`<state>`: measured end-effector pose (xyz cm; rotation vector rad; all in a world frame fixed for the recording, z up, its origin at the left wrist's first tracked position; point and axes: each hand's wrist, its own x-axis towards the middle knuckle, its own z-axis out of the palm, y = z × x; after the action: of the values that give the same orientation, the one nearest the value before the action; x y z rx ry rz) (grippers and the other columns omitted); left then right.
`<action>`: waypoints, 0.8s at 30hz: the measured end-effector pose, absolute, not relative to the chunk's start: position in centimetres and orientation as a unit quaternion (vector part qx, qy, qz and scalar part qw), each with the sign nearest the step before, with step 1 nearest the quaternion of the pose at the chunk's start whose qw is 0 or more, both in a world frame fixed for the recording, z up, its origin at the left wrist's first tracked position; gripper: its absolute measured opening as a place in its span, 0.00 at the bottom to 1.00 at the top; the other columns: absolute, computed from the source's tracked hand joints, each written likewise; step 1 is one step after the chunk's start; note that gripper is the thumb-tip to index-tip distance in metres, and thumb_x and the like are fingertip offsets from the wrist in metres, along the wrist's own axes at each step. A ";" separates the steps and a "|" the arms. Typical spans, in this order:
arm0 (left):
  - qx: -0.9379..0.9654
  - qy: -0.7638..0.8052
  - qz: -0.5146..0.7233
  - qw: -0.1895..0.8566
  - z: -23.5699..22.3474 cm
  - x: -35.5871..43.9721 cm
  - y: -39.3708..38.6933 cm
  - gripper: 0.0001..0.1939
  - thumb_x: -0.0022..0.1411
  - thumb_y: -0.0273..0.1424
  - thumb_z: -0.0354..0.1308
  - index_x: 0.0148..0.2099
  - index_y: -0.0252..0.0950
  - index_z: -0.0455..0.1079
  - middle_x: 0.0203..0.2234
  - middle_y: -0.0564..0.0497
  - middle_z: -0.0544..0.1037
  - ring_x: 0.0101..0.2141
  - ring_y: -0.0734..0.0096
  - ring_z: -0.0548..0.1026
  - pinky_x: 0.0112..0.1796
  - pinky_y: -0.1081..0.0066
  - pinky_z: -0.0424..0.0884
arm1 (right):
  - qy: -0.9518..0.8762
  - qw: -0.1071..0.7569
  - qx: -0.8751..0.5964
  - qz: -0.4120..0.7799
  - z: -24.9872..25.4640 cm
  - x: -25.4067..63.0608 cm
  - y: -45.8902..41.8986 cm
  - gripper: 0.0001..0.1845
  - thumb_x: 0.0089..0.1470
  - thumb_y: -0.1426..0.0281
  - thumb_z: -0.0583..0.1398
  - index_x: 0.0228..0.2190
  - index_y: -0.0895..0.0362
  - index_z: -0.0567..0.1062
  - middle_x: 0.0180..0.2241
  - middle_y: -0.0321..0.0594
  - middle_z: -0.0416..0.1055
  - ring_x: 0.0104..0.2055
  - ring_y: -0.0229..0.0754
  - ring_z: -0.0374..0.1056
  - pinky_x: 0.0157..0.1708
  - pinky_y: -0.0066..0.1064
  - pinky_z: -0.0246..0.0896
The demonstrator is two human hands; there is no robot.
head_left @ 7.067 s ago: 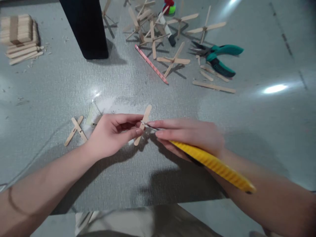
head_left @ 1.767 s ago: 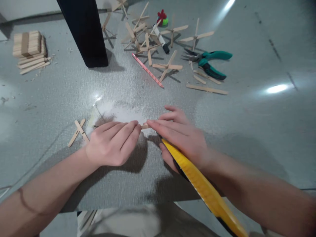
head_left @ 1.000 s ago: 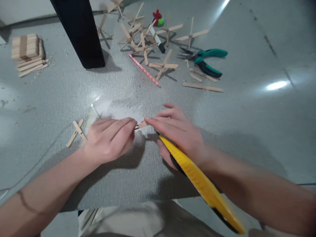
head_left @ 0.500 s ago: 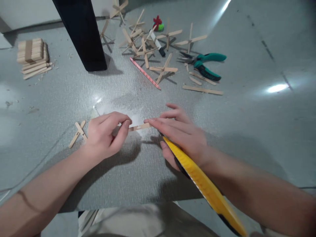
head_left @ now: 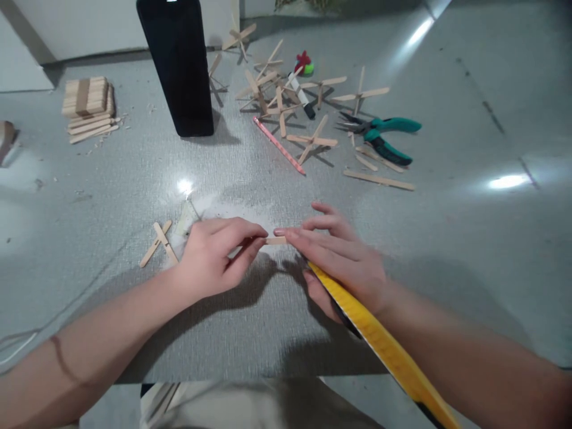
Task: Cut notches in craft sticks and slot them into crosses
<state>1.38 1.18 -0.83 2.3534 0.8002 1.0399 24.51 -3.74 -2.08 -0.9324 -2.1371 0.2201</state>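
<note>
Although shiny, a grey tabletop (head_left: 424, 232) with white panel (head_left: 96, 30) beyond.

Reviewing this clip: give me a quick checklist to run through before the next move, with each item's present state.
1. Flat, pale wooden craft stick pinched in the left hand: ok, between thumb and fingers.
2. Long yellow-and-black tool handle held in the right hand: ok.
3. Tool's tip away from the left fingers: cannot tell; the right hand hides it.
4. Craft stick's full length visible: not ok; the hands cover its ends.
5. Green-and-black metal-jawed pliers apart from both hands: ok, lying beyond them.
6. Two crossed pale wooden sticks apart from the left wrist: cannot tell; they overlap in view.
</note>
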 end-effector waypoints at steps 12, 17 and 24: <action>0.864 0.284 0.357 0.214 -1.1 1.3 1.2 0.04 0.66 0.26 0.58 0.39 0.36 0.74 0.26 0.53 0.83 0.23 0.75 0.79 0.26 0.76 0.71 | -0.855 0.353 -0.368 0.093 -2.8 24.9 -3.8 0.36 0.65 0.66 0.55 0.70 0.43 0.53 0.53 0.37 0.79 0.48 0.53 0.73 0.62 0.62 0.61; 0.849 0.301 0.362 0.241 -1.1 1.4 1.1 0.05 0.64 0.25 0.58 0.39 0.36 0.74 0.26 0.53 0.83 0.23 0.75 0.79 0.27 0.76 0.72 | -0.853 0.367 -0.359 0.094 -2.6 24.9 -3.8 0.35 0.63 0.70 0.56 0.69 0.48 0.58 0.53 0.38 0.78 0.50 0.51 0.71 0.63 0.61 0.60; 0.814 0.366 0.366 0.262 -0.6 1.4 1.1 0.06 0.64 0.23 0.56 0.38 0.36 0.74 0.26 0.55 0.82 0.25 0.78 0.78 0.27 0.79 0.71 | -0.849 0.390 -0.346 0.082 -2.6 24.6 -3.6 0.33 0.57 0.76 0.57 0.65 0.54 0.65 0.50 0.43 0.79 0.48 0.51 0.71 0.62 0.61 0.60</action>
<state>1.41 1.11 -0.64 2.2034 0.9910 0.9889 24.64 -3.62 -2.65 -0.8804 -2.1587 0.2089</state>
